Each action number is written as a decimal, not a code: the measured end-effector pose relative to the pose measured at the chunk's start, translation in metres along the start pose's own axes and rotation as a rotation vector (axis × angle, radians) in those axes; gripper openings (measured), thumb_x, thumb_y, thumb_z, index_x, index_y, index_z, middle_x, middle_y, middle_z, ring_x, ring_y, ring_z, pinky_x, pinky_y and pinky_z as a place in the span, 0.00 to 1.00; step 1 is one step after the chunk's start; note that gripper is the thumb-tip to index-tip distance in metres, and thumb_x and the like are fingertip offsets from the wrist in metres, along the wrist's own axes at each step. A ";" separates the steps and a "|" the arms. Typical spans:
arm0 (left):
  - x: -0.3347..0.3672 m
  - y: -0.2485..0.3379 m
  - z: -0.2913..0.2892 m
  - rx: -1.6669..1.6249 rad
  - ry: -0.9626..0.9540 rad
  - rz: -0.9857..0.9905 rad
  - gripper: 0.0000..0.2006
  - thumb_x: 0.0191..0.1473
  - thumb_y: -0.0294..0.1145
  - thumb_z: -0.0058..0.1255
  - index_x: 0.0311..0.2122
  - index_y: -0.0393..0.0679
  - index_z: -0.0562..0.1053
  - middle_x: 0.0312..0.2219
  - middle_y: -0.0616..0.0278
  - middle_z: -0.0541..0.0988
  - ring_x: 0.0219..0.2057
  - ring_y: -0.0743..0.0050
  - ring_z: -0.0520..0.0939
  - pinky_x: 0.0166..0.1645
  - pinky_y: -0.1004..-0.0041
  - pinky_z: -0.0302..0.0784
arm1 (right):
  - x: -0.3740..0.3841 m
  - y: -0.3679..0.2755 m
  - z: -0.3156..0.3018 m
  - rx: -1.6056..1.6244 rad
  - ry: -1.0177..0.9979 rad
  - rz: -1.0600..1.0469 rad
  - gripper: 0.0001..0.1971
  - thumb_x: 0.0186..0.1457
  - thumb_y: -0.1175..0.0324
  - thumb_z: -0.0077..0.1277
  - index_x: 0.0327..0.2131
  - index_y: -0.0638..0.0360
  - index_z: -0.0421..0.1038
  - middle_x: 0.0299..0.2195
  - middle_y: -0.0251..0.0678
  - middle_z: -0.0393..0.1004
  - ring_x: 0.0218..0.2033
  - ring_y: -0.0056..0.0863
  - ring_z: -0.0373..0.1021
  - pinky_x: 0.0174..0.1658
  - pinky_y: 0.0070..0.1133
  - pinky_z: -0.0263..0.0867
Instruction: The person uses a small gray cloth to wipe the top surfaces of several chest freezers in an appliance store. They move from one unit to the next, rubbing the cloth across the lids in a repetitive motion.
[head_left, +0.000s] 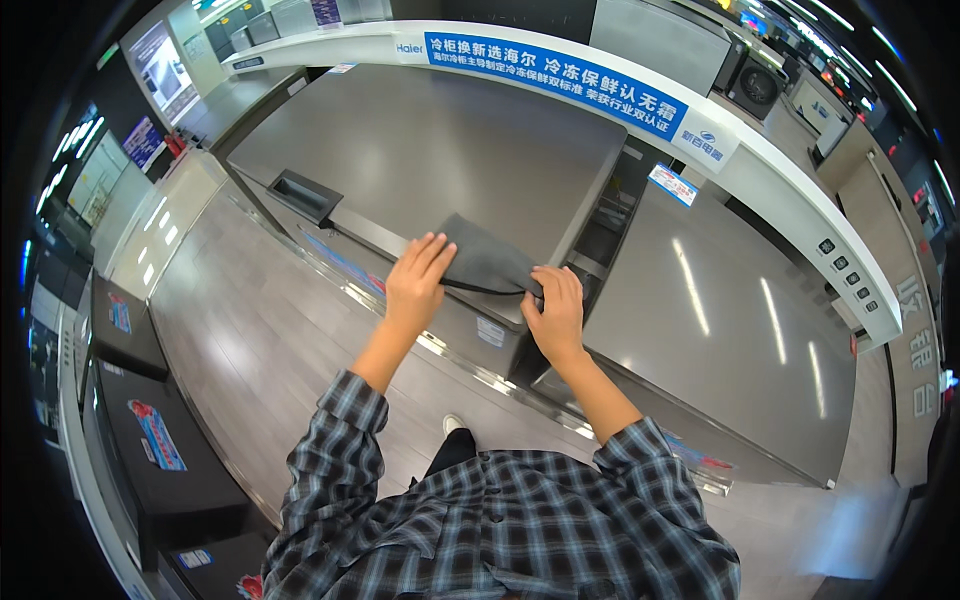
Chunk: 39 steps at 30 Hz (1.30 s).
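Both my hands are on a dark grey cloth (488, 258), which lies folded over the front edge of a grey chest freezer lid (440, 130). My left hand (418, 278) rests at the cloth's left end with its fingers laid along it. My right hand (556, 308) pinches the cloth's right corner between thumb and fingers. A dark recessed handle (304, 197) sits on the lid's front edge, to the left of my left hand.
A second grey chest freezer (720, 300) stands to the right across a narrow gap. Behind both runs a curved white panel with a blue banner (555, 85). Dark freezers (165, 440) line the left side, past a wood-look floor (235, 310). A small sign (673, 185) lies on the right freezer.
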<state>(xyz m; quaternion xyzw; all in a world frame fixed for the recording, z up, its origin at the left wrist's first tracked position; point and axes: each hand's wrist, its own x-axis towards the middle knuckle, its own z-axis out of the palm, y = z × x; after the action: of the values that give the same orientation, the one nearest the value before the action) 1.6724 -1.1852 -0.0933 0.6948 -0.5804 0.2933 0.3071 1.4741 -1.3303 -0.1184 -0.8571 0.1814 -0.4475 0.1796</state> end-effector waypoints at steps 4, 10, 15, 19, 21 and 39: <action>-0.048 -0.033 0.030 -0.249 -0.409 -0.031 0.29 0.43 0.19 0.51 0.55 0.41 0.72 0.58 0.51 0.70 0.60 0.51 0.69 0.62 0.55 0.68 | -0.022 -0.005 0.031 -0.180 -0.159 0.171 0.21 0.47 0.75 0.54 0.47 0.64 0.68 0.51 0.44 0.69 0.56 0.43 0.64 0.65 0.42 0.51; -0.059 -0.042 0.039 -0.356 -0.695 -0.006 0.32 0.58 0.47 0.52 0.65 0.46 0.62 0.67 0.48 0.56 0.69 0.53 0.55 0.71 0.52 0.47 | -0.055 -0.026 0.059 -0.304 -0.464 0.336 0.33 0.59 0.54 0.53 0.62 0.63 0.60 0.66 0.53 0.54 0.69 0.49 0.48 0.69 0.44 0.41; -0.047 -0.049 0.054 -0.332 -0.719 0.009 0.32 0.60 0.53 0.47 0.65 0.48 0.63 0.67 0.48 0.57 0.69 0.53 0.55 0.71 0.51 0.46 | -0.059 -0.027 0.072 -0.341 -0.507 0.391 0.35 0.61 0.51 0.49 0.65 0.61 0.56 0.68 0.52 0.48 0.70 0.50 0.43 0.69 0.46 0.40; -0.030 -0.056 0.074 -0.356 -0.763 0.030 0.32 0.61 0.54 0.46 0.65 0.48 0.62 0.67 0.48 0.56 0.69 0.54 0.55 0.70 0.51 0.47 | -0.046 -0.014 0.076 -0.311 -0.479 0.467 0.34 0.62 0.52 0.49 0.65 0.61 0.56 0.68 0.52 0.49 0.70 0.49 0.43 0.69 0.45 0.40; -0.010 -0.062 0.082 -0.340 -0.793 0.053 0.33 0.61 0.55 0.45 0.66 0.49 0.62 0.67 0.48 0.56 0.69 0.54 0.55 0.70 0.50 0.46 | -0.032 -0.005 0.076 -0.320 -0.468 0.479 0.33 0.62 0.52 0.49 0.65 0.61 0.57 0.68 0.51 0.49 0.70 0.49 0.43 0.69 0.45 0.41; 0.086 -0.092 0.217 -0.258 -0.791 0.143 0.34 0.62 0.59 0.41 0.68 0.52 0.58 0.69 0.52 0.53 0.70 0.57 0.51 0.70 0.43 0.42 | 0.065 0.125 0.098 -0.422 -0.449 0.486 0.34 0.62 0.49 0.48 0.65 0.58 0.56 0.68 0.50 0.49 0.71 0.46 0.43 0.69 0.45 0.40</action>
<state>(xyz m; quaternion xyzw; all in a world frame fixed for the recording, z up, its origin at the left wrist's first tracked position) 1.7880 -1.3930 -0.1746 0.6677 -0.7323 -0.0507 0.1241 1.5712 -1.4559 -0.1839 -0.8838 0.4231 -0.1465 0.1353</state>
